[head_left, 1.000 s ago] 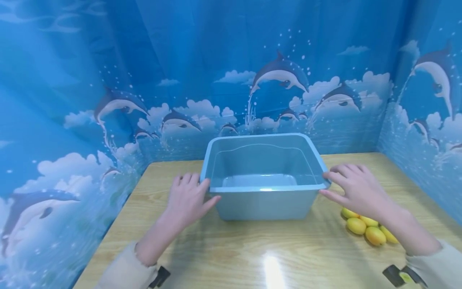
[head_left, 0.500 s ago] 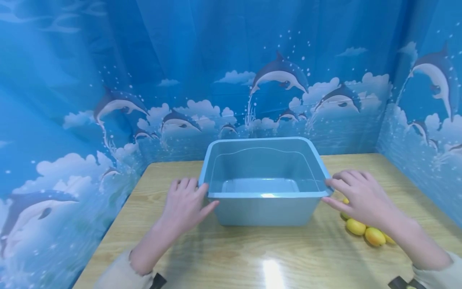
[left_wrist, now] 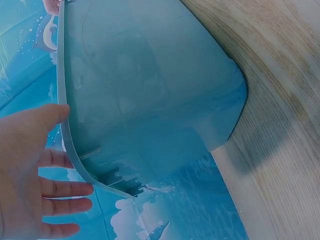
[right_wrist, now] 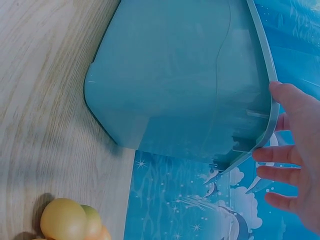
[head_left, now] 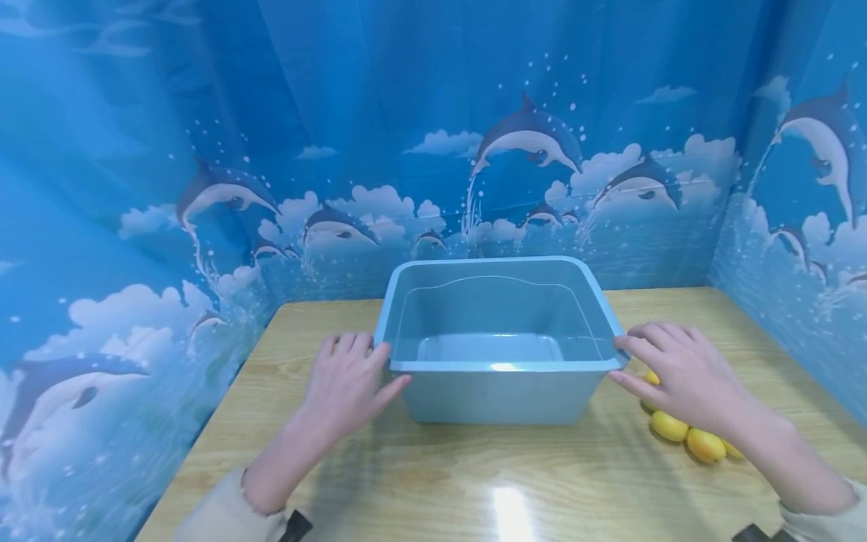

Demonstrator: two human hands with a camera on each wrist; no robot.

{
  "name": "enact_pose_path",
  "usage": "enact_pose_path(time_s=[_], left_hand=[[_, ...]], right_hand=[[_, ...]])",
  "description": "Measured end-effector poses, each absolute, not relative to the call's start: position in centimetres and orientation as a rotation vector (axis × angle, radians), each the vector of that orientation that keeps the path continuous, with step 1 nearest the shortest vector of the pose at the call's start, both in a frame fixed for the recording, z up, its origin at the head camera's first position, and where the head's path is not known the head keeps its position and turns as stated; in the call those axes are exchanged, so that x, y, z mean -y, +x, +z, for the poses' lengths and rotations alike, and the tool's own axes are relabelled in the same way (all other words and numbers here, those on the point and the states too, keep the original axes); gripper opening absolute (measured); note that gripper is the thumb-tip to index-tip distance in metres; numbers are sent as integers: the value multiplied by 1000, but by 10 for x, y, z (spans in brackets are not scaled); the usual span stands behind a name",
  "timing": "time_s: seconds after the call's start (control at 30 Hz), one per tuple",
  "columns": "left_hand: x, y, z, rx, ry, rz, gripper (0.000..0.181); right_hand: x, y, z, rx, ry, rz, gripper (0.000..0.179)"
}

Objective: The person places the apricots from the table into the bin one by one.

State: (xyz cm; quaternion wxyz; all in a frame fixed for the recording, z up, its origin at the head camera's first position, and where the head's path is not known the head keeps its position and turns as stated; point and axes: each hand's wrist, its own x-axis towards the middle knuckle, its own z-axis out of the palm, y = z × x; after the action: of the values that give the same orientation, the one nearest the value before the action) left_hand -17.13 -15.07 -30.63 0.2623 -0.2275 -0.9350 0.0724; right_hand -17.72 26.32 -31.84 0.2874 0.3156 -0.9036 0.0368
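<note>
A light-blue plastic storage bin stands on the wooden table, its open top tilted into view and bare inside. At its near left corner, my left hand holds the rim between thumb and index finger. My right hand pinches the near right corner in the same way. The left wrist view shows the left thumb on the rim, the other fingers stretched past the corner. In the right wrist view the right thumb touches the rim, with the remaining fingers fairly straight beside it.
Several oval yellow-orange fruits lie beneath the right wrist, partly hidden by it. The wooden table meets a blue dolphin-print curtain behind the bin and at both sides.
Over the first half second the bin came slightly nearer and lower in the head view, both hands moving with it. Since then hands and bin have barely shifted.
</note>
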Motion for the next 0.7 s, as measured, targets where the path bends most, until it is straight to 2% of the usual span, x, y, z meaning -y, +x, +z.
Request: enact_pose_path(time_s=[0.7], left_hand=[[148,-165,-308,2425,-661,182,41]], right_hand=[[-267,-173,-319,2363,869,127,47]])
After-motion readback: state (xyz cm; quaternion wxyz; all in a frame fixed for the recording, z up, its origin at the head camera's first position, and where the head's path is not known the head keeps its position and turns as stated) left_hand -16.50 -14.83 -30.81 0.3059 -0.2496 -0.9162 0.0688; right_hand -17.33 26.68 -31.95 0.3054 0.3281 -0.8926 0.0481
